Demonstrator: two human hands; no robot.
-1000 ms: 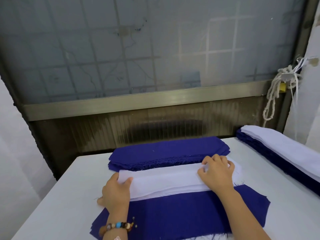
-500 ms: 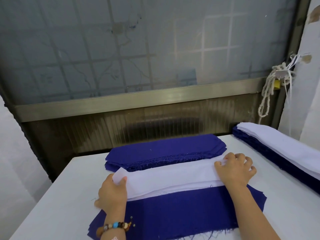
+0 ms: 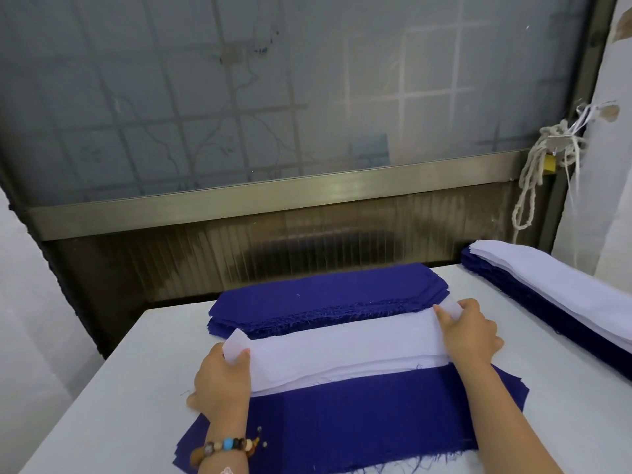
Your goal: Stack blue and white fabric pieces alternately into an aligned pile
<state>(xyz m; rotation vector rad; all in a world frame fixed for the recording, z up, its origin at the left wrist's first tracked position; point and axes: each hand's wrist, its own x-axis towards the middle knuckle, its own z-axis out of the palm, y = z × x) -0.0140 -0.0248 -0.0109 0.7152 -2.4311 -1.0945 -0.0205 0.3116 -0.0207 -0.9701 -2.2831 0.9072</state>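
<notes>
A stack of long white fabric strips (image 3: pixel 345 347) lies across the far part of a wide blue fabric pile (image 3: pixel 359 422) in front of me. My left hand (image 3: pixel 219 381) pinches the left end of the top white strip, which curls up. My right hand (image 3: pixel 468 333) pinches its right end, also lifted a little. Behind the white strips lies a separate pile of blue pieces (image 3: pixel 325 299) with frayed front edges.
All sits on a white table (image 3: pixel 113 398). At the right edge lies a long pile with white pieces on blue ones (image 3: pixel 564 295). Beyond the table are a metal rail, a frosted window and a hanging knotted cord (image 3: pixel 537 172).
My right hand slid rightward along the white strip to its end. Both ends of the top white strip are now pinched and lifted slightly.
</notes>
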